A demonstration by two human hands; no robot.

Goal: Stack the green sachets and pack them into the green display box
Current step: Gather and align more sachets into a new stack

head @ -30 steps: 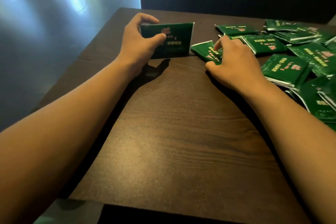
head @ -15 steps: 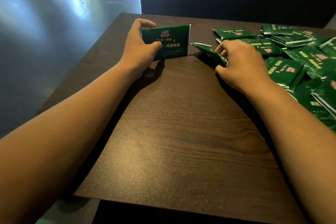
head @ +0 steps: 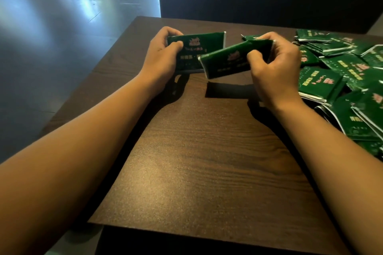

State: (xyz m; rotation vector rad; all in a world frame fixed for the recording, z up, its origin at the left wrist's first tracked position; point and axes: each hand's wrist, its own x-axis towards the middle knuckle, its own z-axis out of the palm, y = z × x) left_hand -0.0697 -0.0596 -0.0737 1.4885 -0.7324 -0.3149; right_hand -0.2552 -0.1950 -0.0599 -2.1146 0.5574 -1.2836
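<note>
Stacking step in hand; the green display box is not showing in view. The left hand (head: 163,56) is gripping an upright sachet stack (head: 199,47) standing on edge on the tabletop (head: 207,151), thumb in front and fingers curled behind. The right hand (head: 273,64) is pinching a single green sachet (head: 234,58), tilted and overlapping the stack's right front. The loose sachet pile (head: 342,74) is lying to the right. Next move likely calls for squaring this sachet flush against the stack's face.

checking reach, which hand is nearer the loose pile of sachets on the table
Right. The right hand is just beside the loose pile; the left hand is farther away across the table.
</note>
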